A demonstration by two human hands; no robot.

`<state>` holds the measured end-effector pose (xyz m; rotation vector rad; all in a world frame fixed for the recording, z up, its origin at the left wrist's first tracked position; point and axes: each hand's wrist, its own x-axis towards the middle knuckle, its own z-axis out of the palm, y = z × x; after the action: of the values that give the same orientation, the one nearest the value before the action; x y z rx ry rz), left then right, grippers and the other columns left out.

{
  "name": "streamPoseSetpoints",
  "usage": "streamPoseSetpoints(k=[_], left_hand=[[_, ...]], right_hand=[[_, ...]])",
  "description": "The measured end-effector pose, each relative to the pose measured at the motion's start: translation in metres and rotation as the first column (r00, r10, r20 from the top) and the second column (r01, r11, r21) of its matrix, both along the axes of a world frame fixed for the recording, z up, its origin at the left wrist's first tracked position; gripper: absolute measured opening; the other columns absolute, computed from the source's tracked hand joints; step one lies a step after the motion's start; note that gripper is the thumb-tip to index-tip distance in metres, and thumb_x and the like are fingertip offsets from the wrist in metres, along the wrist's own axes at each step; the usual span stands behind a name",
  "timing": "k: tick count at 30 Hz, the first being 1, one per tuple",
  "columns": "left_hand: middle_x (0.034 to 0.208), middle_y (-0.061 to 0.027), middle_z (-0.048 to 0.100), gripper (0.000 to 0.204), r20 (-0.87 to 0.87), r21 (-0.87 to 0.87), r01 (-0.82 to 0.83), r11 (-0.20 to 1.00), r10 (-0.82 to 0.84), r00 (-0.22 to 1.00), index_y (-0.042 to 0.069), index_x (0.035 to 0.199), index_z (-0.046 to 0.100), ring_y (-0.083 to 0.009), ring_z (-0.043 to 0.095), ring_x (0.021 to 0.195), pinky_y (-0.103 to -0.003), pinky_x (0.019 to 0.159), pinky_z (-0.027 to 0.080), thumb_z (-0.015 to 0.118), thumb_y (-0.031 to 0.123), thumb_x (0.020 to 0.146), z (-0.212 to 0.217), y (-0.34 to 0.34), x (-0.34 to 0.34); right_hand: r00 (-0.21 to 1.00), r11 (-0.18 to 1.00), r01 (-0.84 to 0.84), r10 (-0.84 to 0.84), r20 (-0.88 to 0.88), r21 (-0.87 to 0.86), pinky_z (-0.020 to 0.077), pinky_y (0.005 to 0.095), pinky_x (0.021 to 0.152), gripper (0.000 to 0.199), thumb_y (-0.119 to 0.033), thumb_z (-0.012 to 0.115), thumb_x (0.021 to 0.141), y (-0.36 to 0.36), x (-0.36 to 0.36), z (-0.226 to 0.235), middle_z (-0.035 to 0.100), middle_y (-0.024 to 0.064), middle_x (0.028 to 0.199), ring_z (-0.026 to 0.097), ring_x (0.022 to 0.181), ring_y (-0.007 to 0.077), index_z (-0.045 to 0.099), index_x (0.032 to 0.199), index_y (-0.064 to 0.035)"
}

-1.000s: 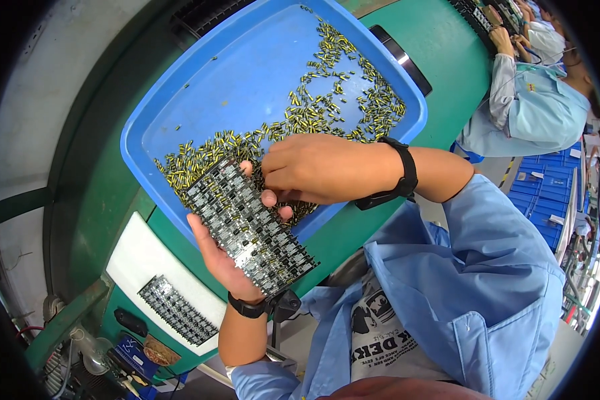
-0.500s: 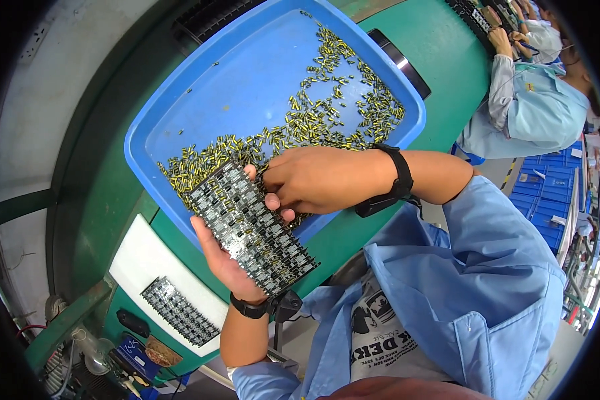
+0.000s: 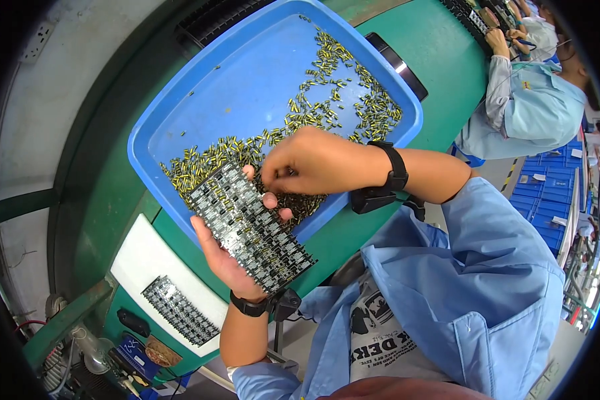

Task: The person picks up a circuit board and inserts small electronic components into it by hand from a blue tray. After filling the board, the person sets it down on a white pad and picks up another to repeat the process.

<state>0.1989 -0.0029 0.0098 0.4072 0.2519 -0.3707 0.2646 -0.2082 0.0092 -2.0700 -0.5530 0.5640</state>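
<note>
My left hand grips a panel of small circuit boards from below, with the thumb along one long edge and fingertips showing at the other. The panel is tilted over the near side of a blue plastic tray. Small yellow-and-dark cylindrical components, which look like capacitors, lie heaped in that tray. Just beyond the panel's right edge is my right hand, raised above the heap. Its fingers are curled together, and whatever they pinch is too small or hidden to make out.
Another circuit board panel lies on a white pad at the lower left of the green table. A black object sits beyond the tray's right rim. Another person works at the far right, near blue bins.
My right hand has lifted a little out of the heap, its wrist turning so the curled fingers show. The left hand and panel have stayed nearly still.
</note>
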Motion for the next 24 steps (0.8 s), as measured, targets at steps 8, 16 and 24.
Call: streamPoseSetpoints(k=[8,16,24], left_hand=[[0.111,-0.0186,0.071,0.091,-0.055,0.012,0.018,1.000,-0.017,0.998,-0.002,0.158,0.048,-0.0299,0.073,0.093,-0.039,0.080,0.064,0.026,0.073,0.111,0.000,0.005,0.000],[0.111,-0.0179,0.071,0.088,-0.062,0.019,0.030,0.999,-0.028,0.998,-0.001,0.157,0.049,-0.0300,0.074,0.094,-0.040,0.080,0.065,0.027,0.071,0.111,-0.003,0.008,-0.001],[0.114,-0.0195,0.072,0.083,-0.072,0.141,0.001,0.990,0.009,0.997,0.001,0.153,0.051,-0.0297,0.073,0.100,-0.044,0.085,0.066,0.027,0.069,0.112,-0.008,0.009,-0.002]], right_hand=[[0.948,0.787,0.300,-0.184,-0.260,0.538,0.0620,0.0287,0.083,0.008,-0.003,0.079,0.098,0.003,-0.002,-0.013,0.081,0.0070,0.103,0.077,0.092,0.0111,0.076,0.105,0.0004],[0.930,0.802,0.290,-0.108,-0.351,0.522,0.0621,0.0285,0.088,0.011,0.000,0.075,0.101,0.000,0.005,-0.004,0.081,0.0090,0.106,0.077,0.098,0.0128,0.076,0.112,0.0021],[0.904,0.744,0.328,-0.067,-0.423,0.582,0.0613,0.0296,0.093,0.010,0.000,0.072,0.104,0.001,0.006,-0.007,0.080,0.0115,0.114,0.076,0.103,0.0146,0.075,0.112,0.0050]])
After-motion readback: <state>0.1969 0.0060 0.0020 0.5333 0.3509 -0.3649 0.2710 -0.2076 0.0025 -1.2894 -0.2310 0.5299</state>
